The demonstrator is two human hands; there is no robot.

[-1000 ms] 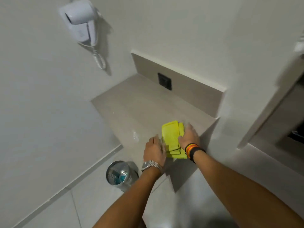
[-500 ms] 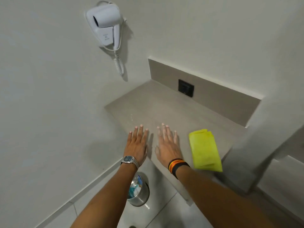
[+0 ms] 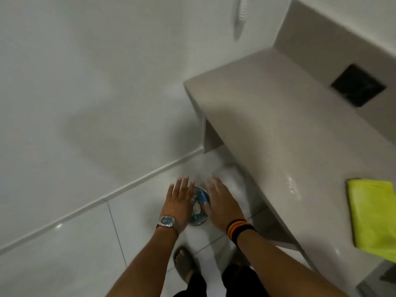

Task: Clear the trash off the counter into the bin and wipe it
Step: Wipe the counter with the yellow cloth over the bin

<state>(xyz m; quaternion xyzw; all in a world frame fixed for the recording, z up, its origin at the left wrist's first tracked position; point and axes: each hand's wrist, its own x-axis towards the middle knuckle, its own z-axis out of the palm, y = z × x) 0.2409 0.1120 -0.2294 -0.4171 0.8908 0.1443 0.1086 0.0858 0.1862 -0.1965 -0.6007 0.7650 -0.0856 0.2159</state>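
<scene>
A small round metal bin [image 3: 198,219] stands on the white floor below the counter, with blue and white trash inside. My left hand [image 3: 179,203] is spread flat over its left side, fingers apart, holding nothing. My right hand [image 3: 220,202] is spread over its right side, also with nothing in it. Whether either hand touches the bin's rim is hard to tell through the blur. The grey counter [image 3: 278,129] runs along the right. A folded yellow cloth [image 3: 374,215] lies on it near the front right, away from both hands.
A black wall socket [image 3: 358,85] sits in the counter's backsplash. A white coiled cord [image 3: 242,11] hangs on the wall above. A foot in a sandal [image 3: 183,262] stands on the floor tiles just behind the bin. The wall skirting runs diagonally to the left.
Both hands left the yellow cloth on the counter, spread open above the counter edge, then dropped down to the bin on the floor. The view swung down and left.
</scene>
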